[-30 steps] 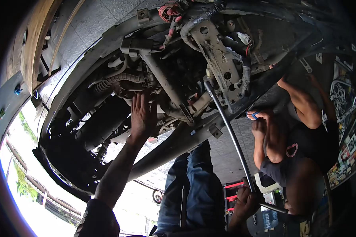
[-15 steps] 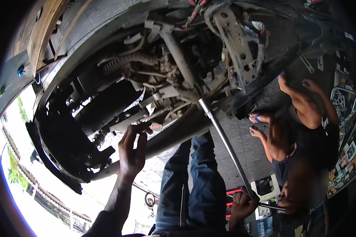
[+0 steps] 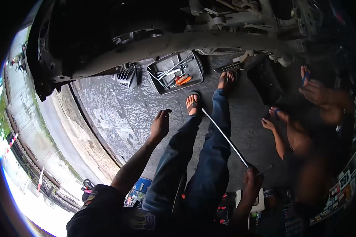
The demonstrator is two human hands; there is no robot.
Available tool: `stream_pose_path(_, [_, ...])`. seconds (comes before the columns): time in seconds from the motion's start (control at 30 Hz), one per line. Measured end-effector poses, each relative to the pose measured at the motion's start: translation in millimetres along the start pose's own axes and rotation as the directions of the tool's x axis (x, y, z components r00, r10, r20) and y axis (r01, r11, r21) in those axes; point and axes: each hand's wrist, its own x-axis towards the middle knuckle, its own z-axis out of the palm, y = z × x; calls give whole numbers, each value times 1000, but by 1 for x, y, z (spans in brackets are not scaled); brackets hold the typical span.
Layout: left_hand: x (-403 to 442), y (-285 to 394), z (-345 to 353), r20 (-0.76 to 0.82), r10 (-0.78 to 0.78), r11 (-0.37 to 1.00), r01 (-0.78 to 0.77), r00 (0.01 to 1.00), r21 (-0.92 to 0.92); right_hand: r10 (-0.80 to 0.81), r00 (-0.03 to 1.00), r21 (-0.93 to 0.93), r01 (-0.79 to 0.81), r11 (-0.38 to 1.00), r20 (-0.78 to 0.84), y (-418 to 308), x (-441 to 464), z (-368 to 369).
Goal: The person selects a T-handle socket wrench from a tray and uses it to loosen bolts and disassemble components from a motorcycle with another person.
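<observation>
My right hand is closed around the lower end of a long socket wrench. Its silver shaft slants up and left across my jeans, ending near my sandalled left foot. A short piece of the wrench sticks out to the right of the fist. Raised in front of my left leg, my left hand has its fingers bent together; a small dark bit shows at the fingertips, too unclear to name. Overhead spans the car's underside, with a long crossbeam standing apart from both hands.
A grey tool tray with wrenches and an orange-handled tool lies on the tiled floor. Right of it is a dark bin. Another person squats at the right, hand raised. A slatted plastic piece lies left of the tray.
The wrench has come away from the underside and down in my right hand. My left hand has moved away from the crossbeam. My view has tilted down, showing the floor and tray.
</observation>
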Motion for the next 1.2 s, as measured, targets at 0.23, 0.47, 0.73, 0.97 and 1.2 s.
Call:
stream_pose_path(0.23, [128,-128,85,-53,-18,962,32,998,272,-9,980,-276,64,959,196,56,132,119])
stream_pose_path(0.47, [227,-165,128,-137,46,902,17,990,431,-21,986,-154,47,987,164,85,190,144])
stream_pose_path(0.73, [262,-190,118,-87,80,849,-22,993,528,-2,967,127,-31,991,253,98,231,111])
stream_pose_path(0.97, [282,-204,132,-107,293,693,-134,950,708,-73,980,-62,86,994,187,108,252,141])
stream_pose_path(1.2, [217,-187,81,-224,271,913,-177,936,367,-521,747,-295,651,700,413,111,249,189])
